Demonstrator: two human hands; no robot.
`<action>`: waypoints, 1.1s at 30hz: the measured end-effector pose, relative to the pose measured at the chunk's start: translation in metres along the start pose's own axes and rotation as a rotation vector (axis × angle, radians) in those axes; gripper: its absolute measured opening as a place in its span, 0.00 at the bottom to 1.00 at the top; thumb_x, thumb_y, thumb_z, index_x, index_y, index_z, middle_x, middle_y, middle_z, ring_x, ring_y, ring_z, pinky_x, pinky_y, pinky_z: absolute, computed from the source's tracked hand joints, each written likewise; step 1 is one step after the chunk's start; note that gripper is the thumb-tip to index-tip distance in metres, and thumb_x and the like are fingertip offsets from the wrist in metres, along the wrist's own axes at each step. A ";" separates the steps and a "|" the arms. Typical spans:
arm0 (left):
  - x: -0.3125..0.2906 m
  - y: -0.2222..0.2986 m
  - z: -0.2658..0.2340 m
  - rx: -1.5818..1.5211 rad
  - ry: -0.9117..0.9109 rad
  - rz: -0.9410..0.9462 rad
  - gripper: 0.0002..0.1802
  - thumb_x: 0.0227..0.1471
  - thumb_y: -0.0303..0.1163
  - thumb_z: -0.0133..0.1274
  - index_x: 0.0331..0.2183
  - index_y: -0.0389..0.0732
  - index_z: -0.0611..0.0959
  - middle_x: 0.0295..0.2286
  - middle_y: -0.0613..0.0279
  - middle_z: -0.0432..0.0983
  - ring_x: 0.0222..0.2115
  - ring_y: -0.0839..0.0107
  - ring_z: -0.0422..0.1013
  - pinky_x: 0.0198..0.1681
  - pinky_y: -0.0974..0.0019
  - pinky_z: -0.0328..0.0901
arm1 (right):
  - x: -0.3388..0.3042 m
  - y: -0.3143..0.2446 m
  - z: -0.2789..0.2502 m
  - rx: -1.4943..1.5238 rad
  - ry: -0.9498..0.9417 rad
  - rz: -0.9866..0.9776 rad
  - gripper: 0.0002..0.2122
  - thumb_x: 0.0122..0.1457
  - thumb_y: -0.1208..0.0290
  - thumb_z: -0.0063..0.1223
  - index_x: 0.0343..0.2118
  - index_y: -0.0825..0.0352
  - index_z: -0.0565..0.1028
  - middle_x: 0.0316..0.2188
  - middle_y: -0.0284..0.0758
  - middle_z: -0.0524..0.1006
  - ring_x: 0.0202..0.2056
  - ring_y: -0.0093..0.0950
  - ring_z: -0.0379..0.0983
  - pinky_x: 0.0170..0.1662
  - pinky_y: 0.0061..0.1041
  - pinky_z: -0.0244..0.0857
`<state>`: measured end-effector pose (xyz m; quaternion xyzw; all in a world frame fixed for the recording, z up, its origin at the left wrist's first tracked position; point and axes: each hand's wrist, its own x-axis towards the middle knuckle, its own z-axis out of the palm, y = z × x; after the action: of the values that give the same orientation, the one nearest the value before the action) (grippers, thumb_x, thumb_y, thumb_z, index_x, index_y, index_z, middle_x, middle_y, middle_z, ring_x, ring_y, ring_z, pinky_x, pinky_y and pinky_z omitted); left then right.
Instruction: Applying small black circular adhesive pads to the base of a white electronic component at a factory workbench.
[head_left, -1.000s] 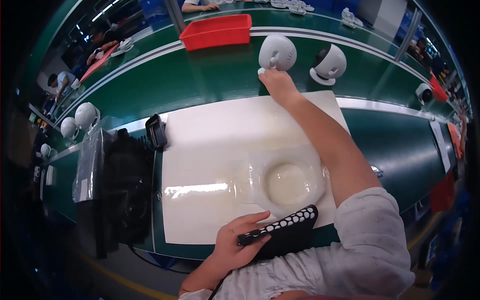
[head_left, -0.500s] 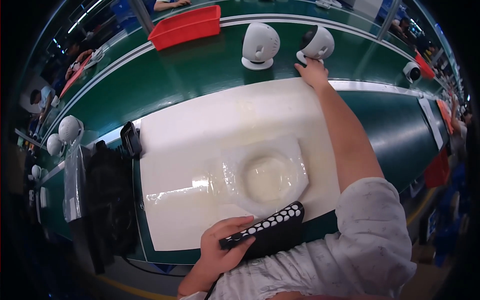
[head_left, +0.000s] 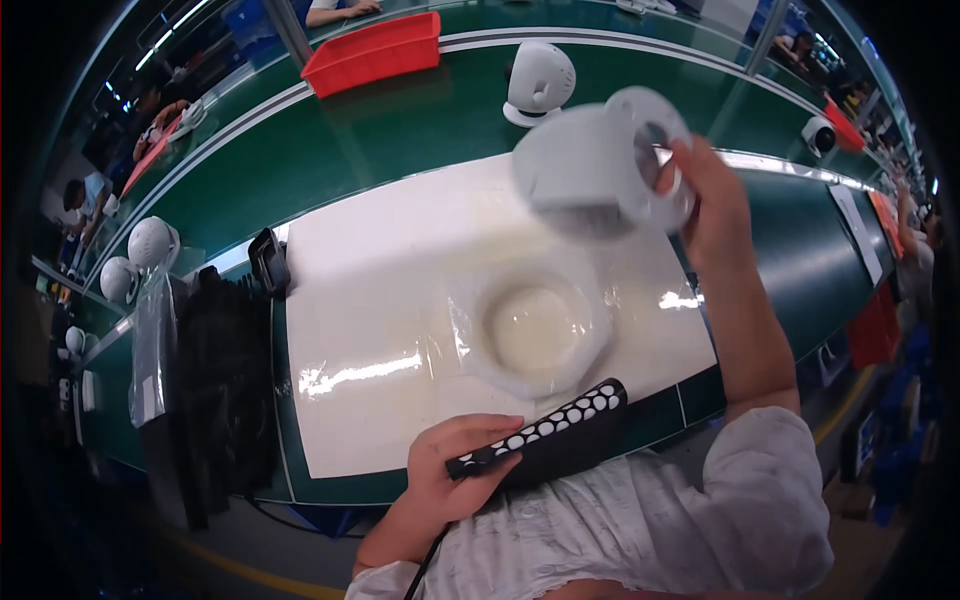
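Observation:
My right hand point(head_left: 718, 215) is closed on the round base of a white dome-headed camera point(head_left: 575, 165). It holds the camera tipped on its side, in the air over the far right of a white board point(head_left: 360, 300); the camera is blurred. Below it on the board lies a ring-shaped pad point(head_left: 600, 335) wrapped in clear tape, with a round hollow in the middle. At the near edge my left hand point(head_left: 448, 470) grips a black bar-shaped device point(head_left: 565, 423) with rows of white dots. A black cable hangs by my left wrist.
On the green conveyor point(head_left: 390, 140) beyond stands a second white camera point(head_left: 540, 82), with a red tray point(head_left: 372, 55) farther left. A black bag point(head_left: 230, 385), a dark scanner-like holder point(head_left: 268, 262) and more white cameras point(head_left: 150, 243) are at the left. Other people sit in the distance.
My right hand has lifted the right-hand camera off the conveyor and brought it nearer, tipping it over. The other camera has shifted slightly right in view. My left hand keeps its hold on the dotted bar.

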<state>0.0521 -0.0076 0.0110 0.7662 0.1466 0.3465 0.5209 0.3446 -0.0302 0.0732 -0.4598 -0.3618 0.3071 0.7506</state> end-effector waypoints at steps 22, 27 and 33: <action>0.004 0.015 0.010 -0.349 0.080 -0.248 0.05 0.35 0.19 0.56 0.21 0.34 0.76 0.18 0.64 0.69 0.21 0.79 0.65 0.23 0.76 0.58 | -0.143 0.014 0.037 -0.843 -0.385 -0.427 0.14 0.36 0.77 0.60 0.30 0.65 0.73 0.27 0.33 0.71 0.29 0.30 0.67 0.31 0.25 0.61; -0.003 0.006 0.010 -0.212 0.066 -0.245 0.06 0.34 0.18 0.56 0.21 0.34 0.76 0.19 0.63 0.70 0.21 0.77 0.66 0.24 0.75 0.59 | -0.140 0.013 0.030 -0.781 -0.387 -0.281 0.11 0.38 0.76 0.60 0.27 0.68 0.73 0.21 0.34 0.71 0.22 0.25 0.67 0.25 0.19 0.59; -0.002 0.005 0.011 -0.145 0.063 -0.153 0.06 0.33 0.18 0.56 0.19 0.34 0.75 0.15 0.63 0.68 0.17 0.76 0.63 0.20 0.75 0.56 | -0.140 0.009 0.027 -0.713 -0.346 -0.258 0.10 0.40 0.73 0.60 0.26 0.68 0.73 0.26 0.37 0.72 0.28 0.28 0.69 0.30 0.21 0.61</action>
<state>0.0574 -0.0181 0.0121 0.7018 0.1954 0.3393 0.5951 0.2448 -0.1252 0.0372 -0.5834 -0.6208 0.1390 0.5049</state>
